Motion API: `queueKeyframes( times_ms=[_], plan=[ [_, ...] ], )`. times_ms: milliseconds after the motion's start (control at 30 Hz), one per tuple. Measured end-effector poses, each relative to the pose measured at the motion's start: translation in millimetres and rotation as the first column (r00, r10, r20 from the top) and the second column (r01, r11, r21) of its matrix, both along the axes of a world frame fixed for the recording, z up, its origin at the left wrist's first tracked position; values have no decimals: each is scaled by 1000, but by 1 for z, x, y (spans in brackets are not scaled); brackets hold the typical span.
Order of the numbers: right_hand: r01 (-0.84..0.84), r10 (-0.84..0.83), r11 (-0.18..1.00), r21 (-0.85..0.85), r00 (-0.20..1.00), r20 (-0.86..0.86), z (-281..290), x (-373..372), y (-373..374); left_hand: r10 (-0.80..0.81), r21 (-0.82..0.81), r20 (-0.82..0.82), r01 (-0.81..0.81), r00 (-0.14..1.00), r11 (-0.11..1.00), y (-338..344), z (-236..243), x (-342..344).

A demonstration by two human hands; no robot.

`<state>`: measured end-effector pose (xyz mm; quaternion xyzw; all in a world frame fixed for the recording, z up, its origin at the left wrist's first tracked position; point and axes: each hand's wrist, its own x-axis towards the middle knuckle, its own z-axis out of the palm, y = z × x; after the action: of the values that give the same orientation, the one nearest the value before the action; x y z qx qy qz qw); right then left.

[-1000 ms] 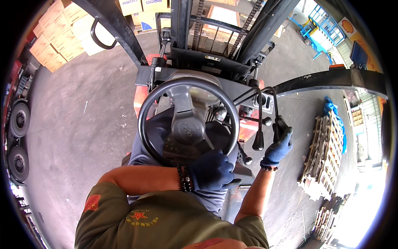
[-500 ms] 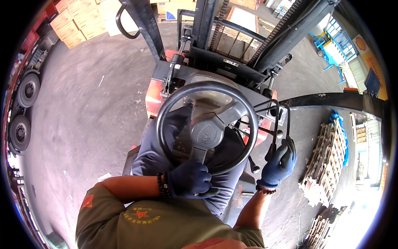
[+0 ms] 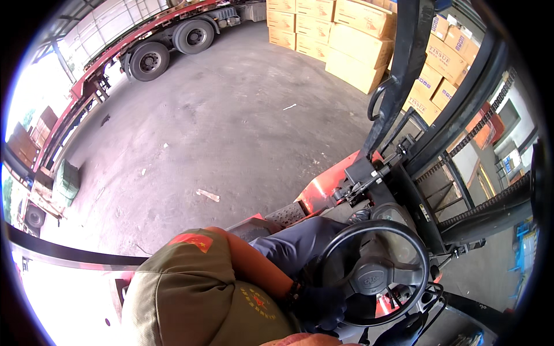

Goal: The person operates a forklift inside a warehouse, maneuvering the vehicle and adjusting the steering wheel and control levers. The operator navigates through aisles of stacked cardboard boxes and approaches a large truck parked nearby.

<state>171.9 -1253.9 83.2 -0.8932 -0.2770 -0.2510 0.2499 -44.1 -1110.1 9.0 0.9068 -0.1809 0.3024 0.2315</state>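
My left hand [image 3: 323,308], in a dark glove with beads at the wrist, is closed on the lower-left part of the steering wheel [image 3: 416,254]. My gloved right hand [image 3: 403,330] is low at the frame's edge, right of and below the wheel, at the bent black control levers [image 3: 435,305]; its fingers are hard to make out. My olive sleeve [image 3: 179,277] and left forearm cross the lower left. My grey trouser leg [image 3: 288,242] reaches under the wheel.
A flatbed trailer with large tyres [image 3: 149,62] stands at the upper left, a wrapped green bundle [image 3: 67,183] below it. Cartons [image 3: 358,49] are stacked at the top. The forklift's black mast [image 3: 459,127] rises on the right. Grey floor [image 3: 219,132] lies between trailer and red forklift body [image 3: 314,190].
The view has swung left, bringing the trailer into full view and shifting mast and wheel rightward. The steering wheel has turned, with my left hand moving round toward its lower left.
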Motion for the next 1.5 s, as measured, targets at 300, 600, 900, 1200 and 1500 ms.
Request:
queueKeyframes(
  times_ms=[300, 600, 900, 1200, 1500],
  plan=[
    [-27, 28, 999, -28, 998, 54, -28, 23, -16, 20, 18, -50, -19, 999, 1000, -7, -15, 1],
    [30, -32, 999, -28, 995, -96, -40, 38, -21, 67, -207, 0, -66, 998, 976, -26, -36, 7],
    [-24, 26, 999, -40, 998, 48, -7, 30, 18, -19, -89, 24, 21, 1000, 996, 27, 40, -6],
    [48, -48, 998, -41, 999, 14, -39, -4, 17, -70, -3, 6, 70, 998, 998, 34, 29, -3],
    [-122, 130, 989, 84, 987, -99, -65, -8, -10, -64, 153, -199, 95, 978, 984, -6, 48, 112]
  ],
)
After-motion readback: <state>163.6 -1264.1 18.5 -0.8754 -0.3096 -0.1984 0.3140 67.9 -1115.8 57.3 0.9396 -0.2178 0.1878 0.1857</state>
